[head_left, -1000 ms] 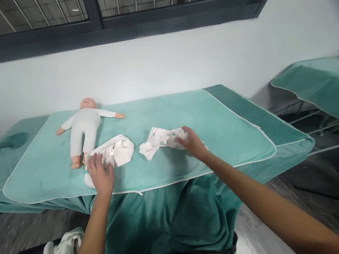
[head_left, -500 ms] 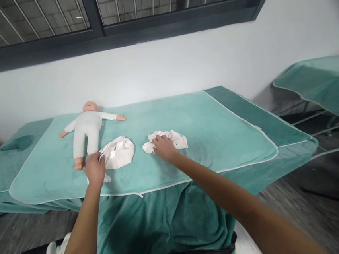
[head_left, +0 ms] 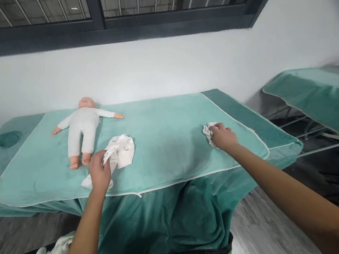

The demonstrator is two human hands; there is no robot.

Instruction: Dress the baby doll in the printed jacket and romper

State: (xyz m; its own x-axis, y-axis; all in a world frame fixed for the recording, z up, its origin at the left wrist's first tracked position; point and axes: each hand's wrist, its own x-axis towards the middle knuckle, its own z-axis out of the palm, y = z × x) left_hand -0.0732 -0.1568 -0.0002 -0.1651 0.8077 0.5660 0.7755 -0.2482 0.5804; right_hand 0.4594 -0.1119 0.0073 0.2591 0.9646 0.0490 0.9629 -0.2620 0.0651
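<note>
Patterned cloth (head_left: 208, 133) bunched up at centre right, the right hand (head_left: 225, 137) closed on it, while left of centre the left hand (head_left: 100, 171) pinches an edge of the white cloth (head_left: 125, 150), rumpled near the doll (head_left: 82, 123), neither piece laid flat.

The slim, bare left forearm (head_left: 90, 224) and the slim, bare right forearm (head_left: 282, 180) narrow smoothly toward the wrists. The small left hand (head_left: 100, 171) and the small right hand (head_left: 225, 137) are uncovered too (their nails too blurred to make out).
</note>
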